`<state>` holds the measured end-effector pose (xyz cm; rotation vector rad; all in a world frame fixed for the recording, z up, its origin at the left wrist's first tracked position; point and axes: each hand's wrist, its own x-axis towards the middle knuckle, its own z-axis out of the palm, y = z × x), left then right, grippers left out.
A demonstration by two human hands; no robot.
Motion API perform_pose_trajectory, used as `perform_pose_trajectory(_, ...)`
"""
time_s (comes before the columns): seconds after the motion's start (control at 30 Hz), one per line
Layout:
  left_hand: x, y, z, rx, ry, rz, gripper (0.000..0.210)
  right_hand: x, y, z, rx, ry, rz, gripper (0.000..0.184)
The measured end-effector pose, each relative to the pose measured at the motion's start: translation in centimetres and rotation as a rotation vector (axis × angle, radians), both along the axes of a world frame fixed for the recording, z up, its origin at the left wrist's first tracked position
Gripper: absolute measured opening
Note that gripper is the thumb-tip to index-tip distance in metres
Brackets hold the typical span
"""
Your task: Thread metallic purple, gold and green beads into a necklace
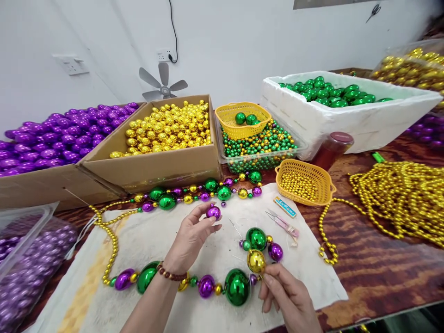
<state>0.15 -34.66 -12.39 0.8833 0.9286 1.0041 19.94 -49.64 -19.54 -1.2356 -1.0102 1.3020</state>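
My left hand pinches a shiny purple bead between thumb and fingers, above the white cloth. A string of large beads runs beneath that wrist, with a big green bead near its right end. There, my right hand has thumb and fingertips closed at the lower edge of a gold bead; the fingers hide exactly what they grip. Beyond the gold bead lie a green bead and a purple bead. A thin needle shows to their upper left.
Pink-handled thread snips lie right of the needle, below a small blue packet. A yellow basket holds small gold beads. Boxes of purple and gold beads line the back; a foam box holds green ones. Gold bead strands pile at right.
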Motion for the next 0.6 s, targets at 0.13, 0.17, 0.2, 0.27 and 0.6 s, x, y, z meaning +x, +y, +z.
perform_pose_trajectory(0.13, 1.2, -0.6, 0.9, -0.077, -0.161, 0.025, 0.023, 0.0, -0.1, 0.1, 0.021, -0.020, 0.001, 0.031)
perform_pose_trajectory(0.17, 1.5, -0.6, 1.1, -0.096, -0.189, 0.031, 0.023, 0.0, -0.2, 0.1, 0.028, -0.025, 0.001, 0.030)
perform_pose_trajectory(0.2, 1.7, -0.7, 1.3, -0.113, -0.217, 0.037, 0.023, 0.0, -0.2, 0.1, 0.034, -0.028, 0.004, 0.030)
perform_pose_trajectory(0.27, 2.0, -0.7, 1.7, -0.147, -0.278, 0.047, 0.020, -0.1, -0.3, 0.1, 0.049, -0.033, 0.010, 0.029)
perform_pose_trajectory(0.6, 2.8, -1.1, 1.9, -0.235, -0.358, 0.081, 0.014, -0.4, -0.4, 0.3, 0.052, -0.046, -0.003, 0.028)
